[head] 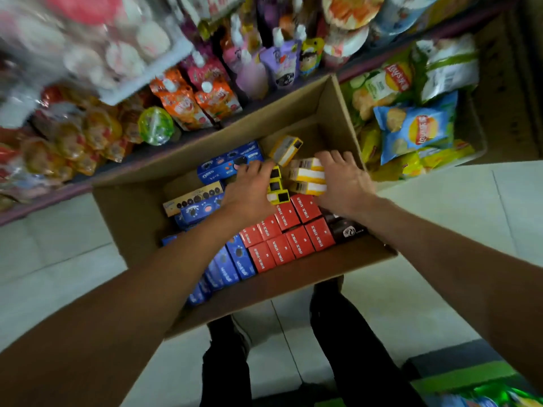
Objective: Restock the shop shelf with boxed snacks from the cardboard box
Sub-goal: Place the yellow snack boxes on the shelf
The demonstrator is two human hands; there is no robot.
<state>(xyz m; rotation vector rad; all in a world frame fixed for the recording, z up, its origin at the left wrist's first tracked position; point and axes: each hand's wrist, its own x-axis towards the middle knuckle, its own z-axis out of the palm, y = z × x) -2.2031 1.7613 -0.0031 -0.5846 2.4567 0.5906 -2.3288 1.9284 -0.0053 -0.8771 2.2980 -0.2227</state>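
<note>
An open cardboard box (pixel 329 113) stands on the floor against the shop shelf (pixel 164 148). Inside lie blue Oreo boxes (pixel 226 163), red boxes (pixel 296 239), dark boxes (pixel 346 230) and a stack of small yellow boxes (pixel 305 174). My left hand (pixel 249 189) presses against the stack's left side, fingers around the yellow boxes. On the stack's right side, my right hand (pixel 343 180) lies with its fingers curved over the top. One yellow box (pixel 286 149) lies loose and tilted behind the stack.
The lower shelf holds orange and pink drink pouches (pixel 202 95) and bagged snacks (pixel 73 142). A bin of Lay's crisp bags (pixel 411 127) stands right of the box. My legs (pixel 338 333) stand on pale floor tiles below the box.
</note>
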